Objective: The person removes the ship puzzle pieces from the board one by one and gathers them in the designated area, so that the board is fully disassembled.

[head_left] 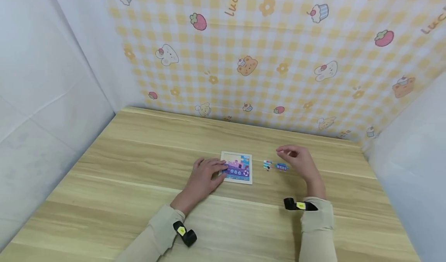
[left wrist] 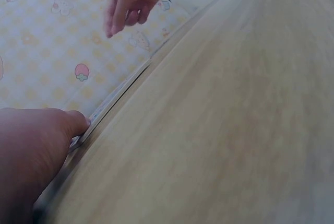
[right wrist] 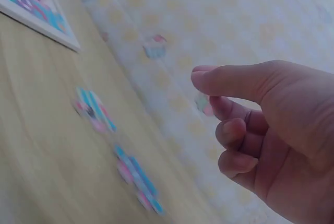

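A white-framed jigsaw puzzle (head_left: pixel 237 183) with a purple boat picture lies flat on the table. A pale gap shows in its upper left part. My left hand (head_left: pixel 205 177) rests on the puzzle's left side, fingers stretched over the frame. In the left wrist view the left thumb (left wrist: pixel 77 124) touches the board's edge. My right hand (head_left: pixel 300 162) hovers above the table, right of the puzzle, its fingers loosely bent with nothing seen in them. Near it lie a striped puzzle piece (head_left: pixel 267 165) and a blue puzzle piece (head_left: pixel 281 167), both also in the right wrist view.
The wood-grain table (head_left: pixel 146 146) runs back to a yellow checked cloth (head_left: pixel 223 80) with cartoon prints. White walls (head_left: pixel 45 80) stand at the left and right. Each sleeve cuff carries a black wrist strap (head_left: pixel 300 205).
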Demonstrator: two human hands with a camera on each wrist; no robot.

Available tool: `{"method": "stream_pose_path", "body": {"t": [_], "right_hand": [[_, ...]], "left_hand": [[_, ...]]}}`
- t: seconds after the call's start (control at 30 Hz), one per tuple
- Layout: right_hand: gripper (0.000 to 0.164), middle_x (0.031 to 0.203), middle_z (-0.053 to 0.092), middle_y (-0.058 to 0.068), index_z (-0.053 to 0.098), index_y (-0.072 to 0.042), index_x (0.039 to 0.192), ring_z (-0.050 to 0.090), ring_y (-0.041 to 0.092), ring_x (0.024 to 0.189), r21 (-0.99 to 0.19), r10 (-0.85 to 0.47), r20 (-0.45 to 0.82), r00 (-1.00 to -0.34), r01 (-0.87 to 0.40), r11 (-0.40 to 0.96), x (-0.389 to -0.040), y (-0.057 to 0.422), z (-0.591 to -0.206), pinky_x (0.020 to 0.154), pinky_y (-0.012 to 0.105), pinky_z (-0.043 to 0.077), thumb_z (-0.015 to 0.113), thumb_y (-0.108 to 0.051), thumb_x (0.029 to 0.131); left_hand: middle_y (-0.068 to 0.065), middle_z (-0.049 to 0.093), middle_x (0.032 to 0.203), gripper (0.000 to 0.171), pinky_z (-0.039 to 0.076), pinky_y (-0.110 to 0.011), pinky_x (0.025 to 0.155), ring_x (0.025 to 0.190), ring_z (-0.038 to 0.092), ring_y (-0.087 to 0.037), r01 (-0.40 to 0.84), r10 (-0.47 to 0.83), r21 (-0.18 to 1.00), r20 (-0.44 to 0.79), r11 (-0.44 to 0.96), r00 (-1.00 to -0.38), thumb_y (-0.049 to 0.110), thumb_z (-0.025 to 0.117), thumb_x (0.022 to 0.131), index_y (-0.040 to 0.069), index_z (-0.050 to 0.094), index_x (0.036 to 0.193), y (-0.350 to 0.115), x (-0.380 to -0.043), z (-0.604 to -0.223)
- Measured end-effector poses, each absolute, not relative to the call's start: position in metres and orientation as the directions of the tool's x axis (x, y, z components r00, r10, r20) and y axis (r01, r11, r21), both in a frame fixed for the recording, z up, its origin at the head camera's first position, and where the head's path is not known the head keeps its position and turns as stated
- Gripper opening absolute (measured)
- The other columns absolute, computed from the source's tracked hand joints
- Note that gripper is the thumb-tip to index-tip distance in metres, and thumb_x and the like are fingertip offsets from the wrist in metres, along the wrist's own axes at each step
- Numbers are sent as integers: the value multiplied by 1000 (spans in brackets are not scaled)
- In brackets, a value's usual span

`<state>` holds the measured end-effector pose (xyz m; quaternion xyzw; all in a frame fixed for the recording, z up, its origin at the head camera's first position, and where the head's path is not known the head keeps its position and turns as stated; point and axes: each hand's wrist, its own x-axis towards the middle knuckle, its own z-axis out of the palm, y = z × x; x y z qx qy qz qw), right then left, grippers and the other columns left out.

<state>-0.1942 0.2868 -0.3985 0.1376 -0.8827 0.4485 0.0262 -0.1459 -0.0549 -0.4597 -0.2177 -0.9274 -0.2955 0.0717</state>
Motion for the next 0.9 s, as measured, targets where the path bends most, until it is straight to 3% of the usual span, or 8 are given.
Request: {"method": "stream_pose_path", "body": {"t": [0.2,0.4,0.7,0.9], "right_hand": [[20,98,73,9,78,-2,114,61,20,75,-732,-352,5,-936,-243,636,-206,227,-405,62,29,53,70,-12,99],[22,94,70,3,78,-4,117,58,15,80,-672,-444,-86,-892,-277,686,-209,193,-410,71,30,50,73,-12,97],[22,99,70,2,79,-7,117,59,17,86,-665,-435,-115,-893,-255,702,-207,191,-415,78,34,52,74,-16,97],[15,104,62,7,79,-7,109,52,21,88,-691,-432,-95,-897,-253,677,-209,190,-417,75,33,47,76,-11,95]], "left_hand": [[1,67,138,31,27,-62,118,134,56,-24,454,364,516,272,726,-891,33,70,99,20,75,127,-58,-146,-458],[2,67,139,32,28,-62,117,134,56,-24,465,380,504,268,728,-885,35,69,100,21,75,128,-58,-145,-455],[2,66,140,33,28,-62,118,135,55,-24,457,370,504,268,733,-890,36,70,100,20,75,128,-57,-146,-453],[3,66,140,33,27,-61,118,136,54,-23,449,368,513,257,731,-894,36,69,100,20,75,129,-57,-145,-457]]}}
